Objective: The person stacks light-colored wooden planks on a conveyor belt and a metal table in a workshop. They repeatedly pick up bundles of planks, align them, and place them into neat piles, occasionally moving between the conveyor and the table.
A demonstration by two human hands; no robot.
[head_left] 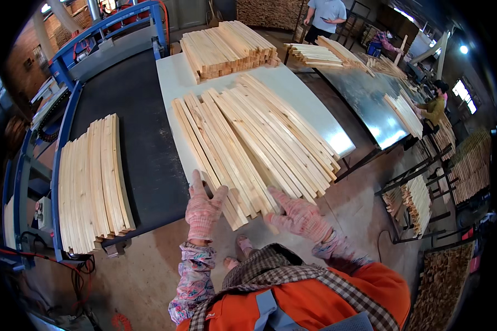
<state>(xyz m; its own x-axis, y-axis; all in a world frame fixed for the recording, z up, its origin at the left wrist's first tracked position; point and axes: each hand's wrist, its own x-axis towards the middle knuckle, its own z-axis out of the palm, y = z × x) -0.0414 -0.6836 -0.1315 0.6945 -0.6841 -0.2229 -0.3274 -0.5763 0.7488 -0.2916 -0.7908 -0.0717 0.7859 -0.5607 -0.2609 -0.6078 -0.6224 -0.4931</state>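
Observation:
Pale wooden strips (284,140) lie side by side on a light sheet-topped table, their near ends jutting past its front edge. A narrow wedge-shaped gap splits off a left-hand group of strips (218,149). My left hand (203,214), in a pink knitted glove, is at the near left corner of this group, index finger stretched forward and thumb apart. My right hand (302,218), gloved alike, has thumb and index finger spread beside the near ends at the group's right side. Both hands look open; whether the fingertips press on the wood is hard to tell.
A stack of strips (226,49) sits at the table's far end. To the left, a black conveyor belt (149,143) in a blue machine frame (74,94) carries another row of strips (96,187). On the right stand a metal-topped table (370,105), racks of wood and several people.

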